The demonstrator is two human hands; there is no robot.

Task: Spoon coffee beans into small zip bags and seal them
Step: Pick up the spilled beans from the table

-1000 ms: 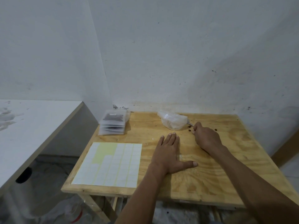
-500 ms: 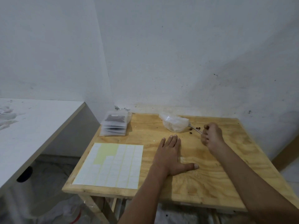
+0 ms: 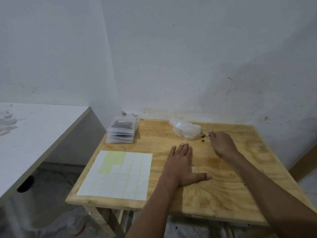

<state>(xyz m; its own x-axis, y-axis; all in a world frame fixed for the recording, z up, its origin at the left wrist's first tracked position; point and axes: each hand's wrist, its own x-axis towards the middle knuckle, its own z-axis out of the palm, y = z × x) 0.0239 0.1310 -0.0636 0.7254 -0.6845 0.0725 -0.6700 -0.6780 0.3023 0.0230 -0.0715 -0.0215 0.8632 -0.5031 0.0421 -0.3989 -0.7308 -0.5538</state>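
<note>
The right hand [image 3: 223,143] reached to the spoon [image 3: 205,134], whose bowl lay tucked into the clear bag of beans [image 3: 186,132] at the far edge of the wooden table [image 3: 223,194]; the fingers seemed curled on the handle, though the grip was hidden behind the knuckles. The left hand [image 3: 181,166] lay flat, fingers spread, holding nothing. Filled zip bags [image 3: 122,131] sat stacked at the far left. A good scoop would want the handle pinched low and lifted level, as loose beans [image 3: 203,140] already lay beside the bag.
</note>
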